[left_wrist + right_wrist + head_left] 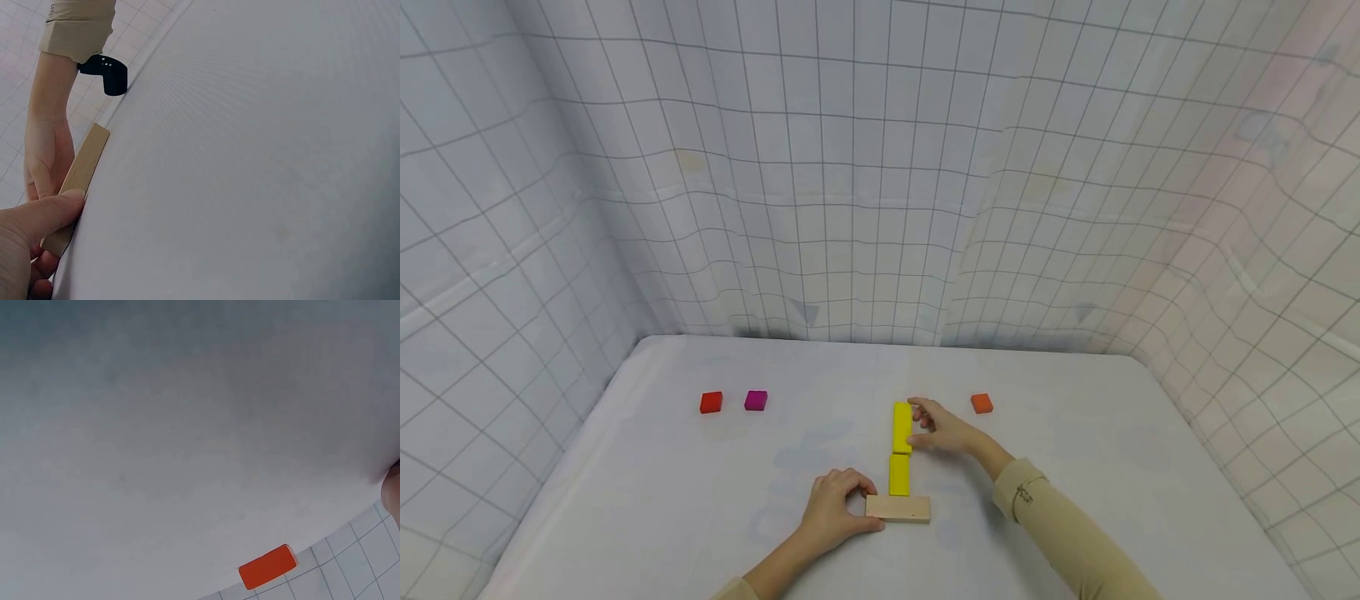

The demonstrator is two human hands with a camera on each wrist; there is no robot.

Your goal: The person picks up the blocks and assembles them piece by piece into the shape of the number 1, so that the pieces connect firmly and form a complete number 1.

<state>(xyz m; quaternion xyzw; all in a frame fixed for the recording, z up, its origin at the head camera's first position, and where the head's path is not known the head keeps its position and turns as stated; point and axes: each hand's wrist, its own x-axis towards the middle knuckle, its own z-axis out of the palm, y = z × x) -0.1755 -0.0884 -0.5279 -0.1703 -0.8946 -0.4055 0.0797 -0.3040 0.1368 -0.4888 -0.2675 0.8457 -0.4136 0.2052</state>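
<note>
My left hand [837, 510] pinches the left end of a plain wooden block [902, 509], thumb along its near side and fingers at the far side. The left wrist view shows the thumb pressed on the same block. Just beyond it, two yellow blocks stand in line, the nearer one [898, 475] with its near end at the wooden block. My right hand [946, 427] holds the farther yellow block [902, 427] from its right side, thumb by the near part and index finger by the far end. Only a fingertip of that hand shows in the right wrist view.
On the white-covered table [662, 500] lie a red block [711, 402] and a magenta block [756, 401] at the back left. An orange block [982, 403] lies beyond the right hand. Checked curtains [880, 208] hang behind and on both sides.
</note>
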